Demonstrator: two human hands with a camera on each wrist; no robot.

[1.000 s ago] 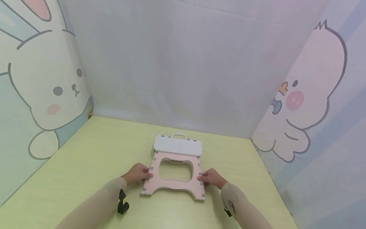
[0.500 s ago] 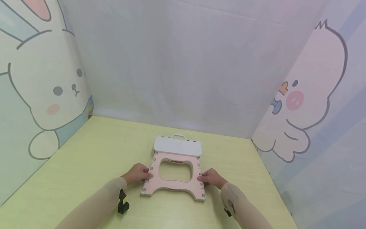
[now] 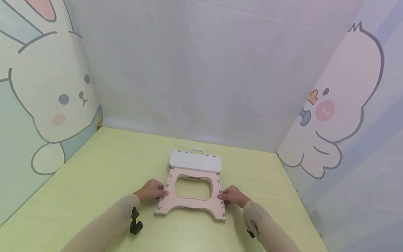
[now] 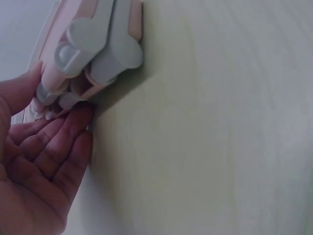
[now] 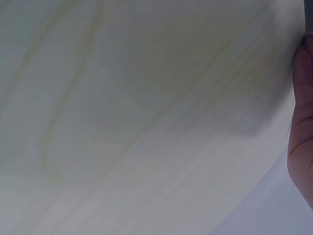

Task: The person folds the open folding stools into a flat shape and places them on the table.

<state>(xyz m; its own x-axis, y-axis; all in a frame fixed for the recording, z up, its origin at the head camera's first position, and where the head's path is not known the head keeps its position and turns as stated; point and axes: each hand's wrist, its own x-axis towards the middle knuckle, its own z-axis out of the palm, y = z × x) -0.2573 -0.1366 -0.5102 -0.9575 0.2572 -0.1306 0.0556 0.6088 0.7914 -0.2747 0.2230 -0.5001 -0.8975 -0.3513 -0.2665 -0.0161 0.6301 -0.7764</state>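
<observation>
A pink and white folding step stool (image 3: 189,203) lies folded flat on the table, its white top panel (image 3: 195,161) and carry handle pointing away from me. My left hand (image 3: 151,190) pinches its left edge, thumb on the upper face and fingers underneath. In the left wrist view the left thumb (image 4: 24,90) presses the side of the stool's hinged legs (image 4: 93,44), with the fingers bent below them. On the opposite edge my right hand (image 3: 234,196) grips the stool the same way. Only part of the right hand (image 5: 303,117) shows at the border of the right wrist view.
The pale yellow table (image 3: 126,154) spreads around the stool. A plain light curtain (image 3: 201,70) hangs along its back edge. Side panels carry a printed rabbit (image 3: 53,101) at left and a printed chick-like figure (image 3: 343,87) at right. Black wrist cameras sit on both sleeves.
</observation>
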